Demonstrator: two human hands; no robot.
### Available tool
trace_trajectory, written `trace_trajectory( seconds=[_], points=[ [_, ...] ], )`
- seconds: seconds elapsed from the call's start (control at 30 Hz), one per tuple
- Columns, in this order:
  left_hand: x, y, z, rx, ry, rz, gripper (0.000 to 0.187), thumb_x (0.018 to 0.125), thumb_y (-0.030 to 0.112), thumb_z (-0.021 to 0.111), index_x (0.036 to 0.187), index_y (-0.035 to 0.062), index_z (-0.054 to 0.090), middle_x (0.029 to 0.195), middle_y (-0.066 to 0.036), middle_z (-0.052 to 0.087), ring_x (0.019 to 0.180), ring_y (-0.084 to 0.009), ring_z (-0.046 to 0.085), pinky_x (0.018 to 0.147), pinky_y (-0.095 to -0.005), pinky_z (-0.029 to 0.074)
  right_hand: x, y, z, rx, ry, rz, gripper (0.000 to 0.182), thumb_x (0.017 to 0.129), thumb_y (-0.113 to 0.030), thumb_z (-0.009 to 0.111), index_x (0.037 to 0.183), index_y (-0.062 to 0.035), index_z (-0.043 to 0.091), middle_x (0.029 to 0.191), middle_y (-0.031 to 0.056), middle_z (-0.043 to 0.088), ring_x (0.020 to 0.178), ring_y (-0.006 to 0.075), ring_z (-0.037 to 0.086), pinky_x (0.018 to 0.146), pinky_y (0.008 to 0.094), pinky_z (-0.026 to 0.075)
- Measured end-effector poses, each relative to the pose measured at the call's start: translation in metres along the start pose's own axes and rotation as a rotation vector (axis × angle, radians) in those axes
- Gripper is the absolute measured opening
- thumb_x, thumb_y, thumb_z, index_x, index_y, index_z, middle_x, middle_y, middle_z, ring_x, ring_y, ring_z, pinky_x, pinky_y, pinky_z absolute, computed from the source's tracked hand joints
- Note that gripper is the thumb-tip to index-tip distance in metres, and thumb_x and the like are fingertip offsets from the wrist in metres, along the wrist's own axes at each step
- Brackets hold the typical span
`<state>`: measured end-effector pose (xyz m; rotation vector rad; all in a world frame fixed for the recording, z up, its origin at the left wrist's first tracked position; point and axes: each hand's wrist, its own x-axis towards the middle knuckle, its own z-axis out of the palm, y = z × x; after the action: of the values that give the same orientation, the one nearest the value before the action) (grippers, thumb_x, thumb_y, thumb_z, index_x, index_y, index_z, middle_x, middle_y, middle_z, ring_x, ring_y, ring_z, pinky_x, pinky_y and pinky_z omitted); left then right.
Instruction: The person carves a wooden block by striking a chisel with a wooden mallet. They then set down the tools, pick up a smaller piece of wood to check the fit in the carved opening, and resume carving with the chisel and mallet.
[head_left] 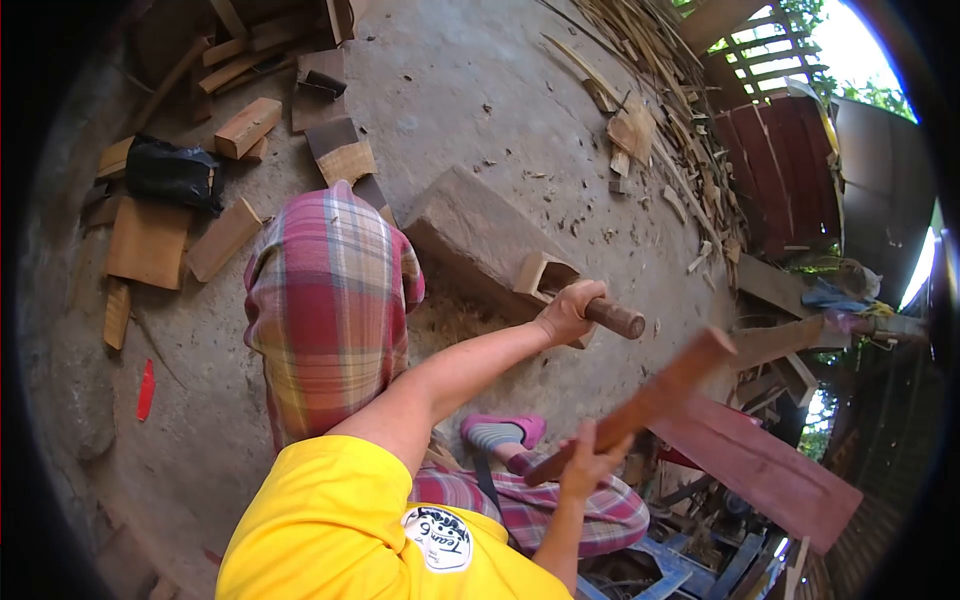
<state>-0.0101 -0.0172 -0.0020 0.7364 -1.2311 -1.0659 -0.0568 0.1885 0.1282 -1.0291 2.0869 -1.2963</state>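
My left hand [568, 312] is closed around the thick round wooden handle of a chisel [616, 318]; its blade is hidden. The hand is right beside a pale wooden piece [540, 272] with a hollow cut into it. That piece rests against the end of a large, heavy wood block [478, 225] on the ground. In my right hand [592, 462] is a long reddish-brown wooden mallet [660, 395], held by its narrow end. Its wide end is raised, slightly blurred, a short way from the chisel's handle.
Wood offcuts [225, 235] and a black plastic-wrapped bundle [175, 172] lie left of my knee. Sticks and scraps [640, 130] line the far side. A reddish plank [765, 460] and a blue frame [690, 565] are at my right. Wood chips dot the ground.
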Motion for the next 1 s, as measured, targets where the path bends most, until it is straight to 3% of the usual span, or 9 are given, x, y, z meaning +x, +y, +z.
trace_trajectory(
  seconds=[0.03, 0.13, 0.4, 0.53, 0.63, 0.73, 0.83, 0.9, 1.0],
  points=[
    [0.002, 0.000, 0.002, -0.010, -0.011, 0.001, 0.026, 0.067, -0.004, 0.064, 0.088, 0.0058, 0.051, 0.083, -0.015, 0.053, 0.082, -0.0378, 0.055, 0.070, -0.0422, 0.044, 0.015, 0.015, -0.001, -0.188, -0.208, -0.020, 0.064, 0.083, -0.013, 0.073, 0.134, -0.0030, 0.036, 0.085, 0.0066, 0.056, 0.059, 0.0131, 0.057, 0.051, 0.0267, 0.049],
    [0.010, 0.004, -0.004, 0.062, -0.039, 0.065, 0.026, 0.066, -0.003, 0.064, 0.087, 0.0054, 0.051, 0.081, -0.015, 0.053, 0.082, -0.0370, 0.055, 0.071, -0.0417, 0.045, 0.007, -0.008, -0.001, 0.018, -0.177, 0.203, 0.061, 0.083, -0.009, 0.072, 0.133, -0.0040, 0.039, 0.087, 0.0080, 0.055, 0.058, 0.0134, 0.055, 0.049, 0.0265, 0.048],
    [0.002, 0.009, 0.002, 0.082, 0.072, 0.111, 0.028, 0.066, -0.002, 0.067, 0.089, 0.0053, 0.054, 0.085, -0.015, 0.057, 0.084, -0.0380, 0.056, 0.073, -0.0420, 0.045, 0.009, -0.041, -0.020, 0.218, -0.074, -0.162, 0.053, 0.086, -0.013, 0.068, 0.129, -0.0069, 0.038, 0.084, 0.0057, 0.052, 0.062, 0.0132, 0.054, 0.052, 0.0285, 0.052],
    [0.010, 0.011, -0.001, 0.077, 0.115, 0.109, 0.030, 0.067, -0.005, 0.066, 0.092, 0.0054, 0.055, 0.086, -0.013, 0.057, 0.084, -0.0330, 0.058, 0.075, -0.0377, 0.047, 0.014, -0.002, 0.004, 0.147, 0.011, 0.067, 0.056, 0.086, -0.013, 0.068, 0.131, -0.0047, 0.035, 0.084, 0.0064, 0.052, 0.059, 0.0126, 0.055, 0.051, 0.0284, 0.051],
    [0.023, 0.010, -0.015, -0.044, 0.330, -0.011, 0.031, 0.067, -0.008, 0.062, 0.093, 0.0052, 0.052, 0.083, -0.016, 0.053, 0.083, -0.0399, 0.053, 0.074, -0.0372, 0.045, 0.027, 0.035, 0.017, 0.065, -0.086, 0.200, 0.046, 0.087, -0.017, 0.070, 0.122, -0.0052, 0.042, 0.077, 0.0054, 0.052, 0.053, 0.0127, 0.053, 0.043, 0.0265, 0.046],
    [0.023, 0.001, -0.021, -0.176, 0.466, -0.043, 0.023, 0.080, 0.000, 0.072, 0.095, 0.0070, 0.056, 0.085, 0.000, 0.059, 0.079, -0.0096, 0.056, 0.071, -0.0259, 0.047, 0.032, 0.059, 0.036, 0.112, -0.179, 0.388, 0.040, 0.087, -0.024, 0.071, 0.113, -0.0072, 0.045, 0.068, 0.0036, 0.050, 0.048, 0.0141, 0.052, 0.041, 0.0276, 0.046],
    [0.016, 0.017, -0.013, -0.422, 0.509, -0.173, 0.019, 0.086, 0.006, 0.072, 0.091, 0.0078, 0.055, 0.084, 0.004, 0.059, 0.077, -0.0051, 0.054, 0.069, -0.0225, 0.046, 0.034, 0.072, 0.052, 0.160, -0.328, 0.578, 0.040, 0.085, -0.032, 0.073, 0.104, -0.0098, 0.046, 0.061, 0.0022, 0.047, 0.045, 0.0141, 0.051, 0.040, 0.0280, 0.046],
    [0.011, 0.017, -0.010, -0.289, 0.436, -0.094, 0.018, 0.086, 0.007, 0.072, 0.090, 0.0081, 0.054, 0.084, 0.004, 0.059, 0.077, -0.0044, 0.053, 0.069, -0.0214, 0.046, 0.041, 0.078, 0.060, 0.185, -0.355, 0.616, 0.041, 0.085, -0.033, 0.074, 0.105, -0.0098, 0.046, 0.062, 0.0018, 0.048, 0.045, 0.0132, 0.051, 0.040, 0.0276, 0.046],
    [-0.003, 0.009, -0.001, -0.151, 0.332, -0.031, 0.021, 0.085, 0.008, 0.074, 0.088, 0.0087, 0.053, 0.081, 0.005, 0.054, 0.075, -0.0040, 0.049, 0.066, -0.0208, 0.043, 0.063, 0.080, 0.065, 0.223, -0.439, 0.471, 0.043, 0.083, -0.033, 0.076, 0.103, -0.0077, 0.048, 0.068, 0.0014, 0.051, 0.048, 0.0108, 0.052, 0.040, 0.0268, 0.047]
  ],
)
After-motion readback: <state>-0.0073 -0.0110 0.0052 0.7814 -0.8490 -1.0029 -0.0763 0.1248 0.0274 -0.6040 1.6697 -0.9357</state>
